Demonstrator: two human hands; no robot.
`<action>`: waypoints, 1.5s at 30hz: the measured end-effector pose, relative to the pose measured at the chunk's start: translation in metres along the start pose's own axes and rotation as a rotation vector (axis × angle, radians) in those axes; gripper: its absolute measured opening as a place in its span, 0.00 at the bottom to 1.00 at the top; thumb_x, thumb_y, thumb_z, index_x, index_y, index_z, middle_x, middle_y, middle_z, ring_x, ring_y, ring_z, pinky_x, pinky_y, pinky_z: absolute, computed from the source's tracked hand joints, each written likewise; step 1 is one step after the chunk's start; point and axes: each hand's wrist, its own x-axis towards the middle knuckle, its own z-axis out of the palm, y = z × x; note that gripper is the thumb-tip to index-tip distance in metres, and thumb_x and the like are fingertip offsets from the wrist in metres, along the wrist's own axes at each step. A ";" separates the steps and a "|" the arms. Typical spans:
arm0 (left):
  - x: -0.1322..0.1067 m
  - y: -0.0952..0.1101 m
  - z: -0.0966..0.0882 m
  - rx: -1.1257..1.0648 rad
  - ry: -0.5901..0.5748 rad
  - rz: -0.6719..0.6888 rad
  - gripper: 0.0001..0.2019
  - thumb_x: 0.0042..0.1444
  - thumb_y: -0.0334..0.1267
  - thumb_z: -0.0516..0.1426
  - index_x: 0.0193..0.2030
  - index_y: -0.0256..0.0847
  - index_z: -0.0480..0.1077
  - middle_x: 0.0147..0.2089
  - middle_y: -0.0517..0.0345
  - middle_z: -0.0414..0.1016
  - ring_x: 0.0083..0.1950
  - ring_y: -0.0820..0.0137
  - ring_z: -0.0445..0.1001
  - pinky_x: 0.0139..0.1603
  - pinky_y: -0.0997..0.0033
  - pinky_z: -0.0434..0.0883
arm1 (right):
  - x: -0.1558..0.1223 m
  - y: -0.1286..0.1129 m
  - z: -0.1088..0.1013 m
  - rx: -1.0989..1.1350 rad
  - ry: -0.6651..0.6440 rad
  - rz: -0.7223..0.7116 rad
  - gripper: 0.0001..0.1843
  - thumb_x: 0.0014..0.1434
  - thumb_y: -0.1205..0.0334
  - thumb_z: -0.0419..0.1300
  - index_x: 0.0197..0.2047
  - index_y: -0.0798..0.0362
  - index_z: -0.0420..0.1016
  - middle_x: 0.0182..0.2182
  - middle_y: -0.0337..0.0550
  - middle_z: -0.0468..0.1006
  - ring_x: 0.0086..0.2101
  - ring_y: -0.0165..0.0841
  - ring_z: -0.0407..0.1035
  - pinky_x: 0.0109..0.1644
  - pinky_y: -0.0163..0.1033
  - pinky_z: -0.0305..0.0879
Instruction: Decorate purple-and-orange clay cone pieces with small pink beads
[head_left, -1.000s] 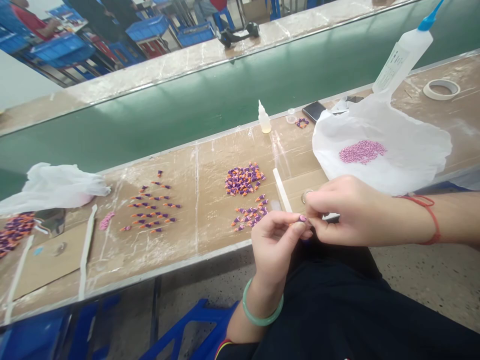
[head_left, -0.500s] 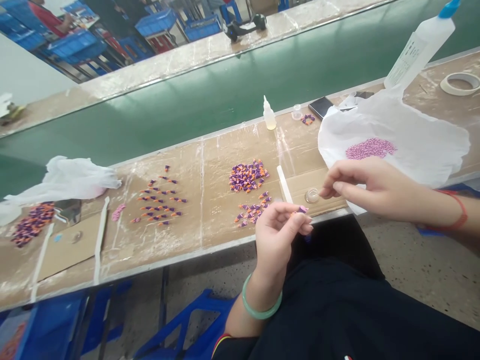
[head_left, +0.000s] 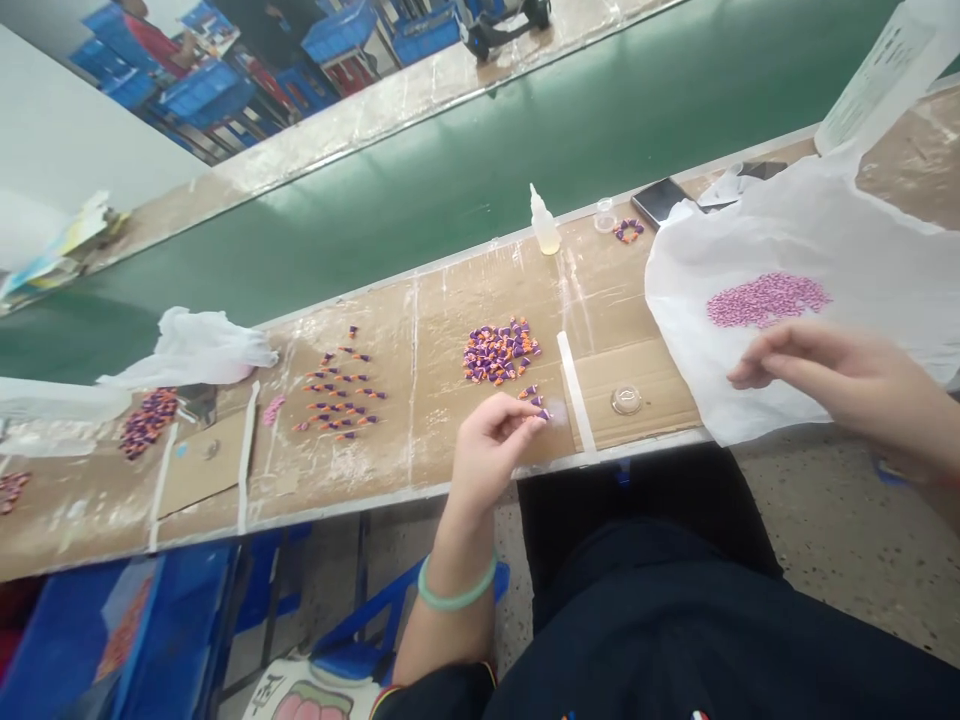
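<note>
My left hand [head_left: 491,445] hovers over the table's front edge, its fingertips pinched on a small purple and orange piece [head_left: 541,413], right beside a loose cluster of the same pieces. A denser pile of purple and orange pieces [head_left: 499,351] lies just behind it. My right hand [head_left: 840,380] is over a white plastic sheet [head_left: 787,240], fingers loosely curled and apart, close to a heap of tiny pink beads [head_left: 765,299]. Nothing shows in that hand.
Rows of finished pieces [head_left: 341,390] lie left of the pile. A small glue bottle [head_left: 545,222], a clear dish [head_left: 626,400], a white strip [head_left: 576,390], a phone [head_left: 664,198] and a large squeeze bottle [head_left: 877,75] stand around. A green conveyor belt [head_left: 450,190] runs behind. White bags [head_left: 202,345] lie at left.
My hands have parted. The left carried the small piece left and down toward the loose cluster. The right swung away over the white sheet toward the pink beads. The view shifted left.
</note>
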 end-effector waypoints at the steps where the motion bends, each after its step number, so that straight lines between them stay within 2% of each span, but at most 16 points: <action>1: 0.001 -0.003 -0.003 0.006 0.001 -0.019 0.10 0.51 0.44 0.68 0.30 0.38 0.78 0.28 0.55 0.78 0.29 0.72 0.72 0.30 0.74 0.70 | 0.000 0.004 0.000 0.011 0.014 0.032 0.11 0.60 0.54 0.59 0.35 0.52 0.75 0.33 0.50 0.83 0.37 0.41 0.78 0.44 0.46 0.76; 3: 0.002 -0.006 -0.004 -0.019 0.017 -0.057 0.14 0.54 0.48 0.66 0.29 0.38 0.77 0.27 0.55 0.77 0.27 0.72 0.71 0.28 0.74 0.68 | -0.001 0.011 0.001 0.027 0.009 0.040 0.12 0.59 0.52 0.60 0.34 0.52 0.75 0.33 0.50 0.82 0.38 0.41 0.78 0.45 0.47 0.76; 7: 0.003 -0.004 0.008 -0.081 0.064 -0.059 0.19 0.56 0.52 0.64 0.25 0.38 0.74 0.25 0.57 0.75 0.24 0.75 0.66 0.26 0.75 0.65 | 0.000 0.018 0.009 0.045 -0.039 -0.004 0.12 0.59 0.51 0.60 0.34 0.52 0.76 0.33 0.49 0.83 0.37 0.40 0.78 0.44 0.46 0.76; 11: 0.003 0.005 0.017 -0.098 0.078 -0.018 0.20 0.56 0.52 0.64 0.23 0.38 0.72 0.25 0.57 0.76 0.27 0.74 0.70 0.30 0.74 0.67 | 0.002 0.013 0.008 0.018 -0.037 -0.019 0.11 0.59 0.53 0.59 0.33 0.51 0.77 0.33 0.49 0.83 0.36 0.41 0.79 0.43 0.46 0.77; 16: 0.002 0.014 0.019 -0.065 0.098 -0.010 0.20 0.56 0.53 0.64 0.24 0.38 0.74 0.26 0.55 0.76 0.29 0.70 0.73 0.32 0.71 0.70 | 0.002 0.008 0.005 0.018 -0.025 -0.015 0.11 0.58 0.51 0.60 0.31 0.49 0.77 0.32 0.49 0.84 0.35 0.42 0.79 0.41 0.47 0.77; 25: 0.000 0.019 0.023 -0.051 0.072 0.002 0.18 0.58 0.51 0.63 0.25 0.39 0.76 0.28 0.53 0.79 0.32 0.68 0.76 0.36 0.69 0.73 | 0.001 0.013 0.006 0.035 -0.038 0.001 0.11 0.59 0.52 0.60 0.33 0.49 0.76 0.33 0.49 0.83 0.37 0.42 0.79 0.43 0.48 0.77; 29: 0.000 0.021 0.022 -0.021 0.070 0.013 0.17 0.59 0.49 0.62 0.25 0.39 0.74 0.27 0.55 0.78 0.30 0.69 0.75 0.34 0.71 0.71 | 0.001 0.014 0.006 0.032 -0.035 0.009 0.11 0.59 0.52 0.60 0.32 0.49 0.77 0.33 0.49 0.83 0.37 0.42 0.79 0.43 0.47 0.78; 32: 0.002 0.011 0.018 0.110 0.033 0.069 0.13 0.58 0.44 0.62 0.27 0.39 0.75 0.26 0.56 0.77 0.27 0.71 0.72 0.30 0.72 0.69 | 0.002 0.015 0.005 0.025 -0.025 0.017 0.10 0.59 0.53 0.59 0.33 0.49 0.77 0.33 0.49 0.83 0.37 0.42 0.79 0.43 0.47 0.78; 37: 0.011 -0.019 0.001 0.475 -0.057 0.145 0.06 0.57 0.37 0.61 0.29 0.41 0.77 0.26 0.57 0.76 0.28 0.69 0.71 0.32 0.69 0.68 | 0.003 0.024 0.000 -0.055 0.077 0.037 0.10 0.57 0.53 0.59 0.34 0.49 0.78 0.34 0.49 0.83 0.38 0.44 0.78 0.44 0.50 0.76; 40: 0.021 -0.025 -0.012 0.537 0.006 0.156 0.05 0.57 0.39 0.61 0.34 0.41 0.78 0.29 0.55 0.77 0.32 0.67 0.73 0.36 0.67 0.70 | 0.004 0.031 -0.004 -0.139 0.171 0.060 0.10 0.55 0.52 0.60 0.36 0.47 0.79 0.38 0.49 0.83 0.40 0.46 0.77 0.45 0.53 0.73; 43: 0.040 -0.023 -0.020 0.600 0.095 0.218 0.05 0.58 0.37 0.60 0.35 0.41 0.77 0.34 0.53 0.78 0.38 0.64 0.74 0.42 0.64 0.71 | 0.006 0.034 -0.007 -0.216 0.288 0.024 0.09 0.54 0.51 0.63 0.35 0.46 0.77 0.42 0.49 0.80 0.43 0.46 0.74 0.44 0.51 0.70; 45: 0.057 -0.022 -0.020 0.672 0.069 0.238 0.04 0.57 0.35 0.60 0.33 0.41 0.76 0.36 0.53 0.78 0.41 0.63 0.74 0.45 0.63 0.70 | 0.007 0.035 -0.009 -0.236 0.360 0.009 0.08 0.55 0.52 0.63 0.32 0.47 0.74 0.43 0.51 0.77 0.46 0.45 0.72 0.42 0.48 0.69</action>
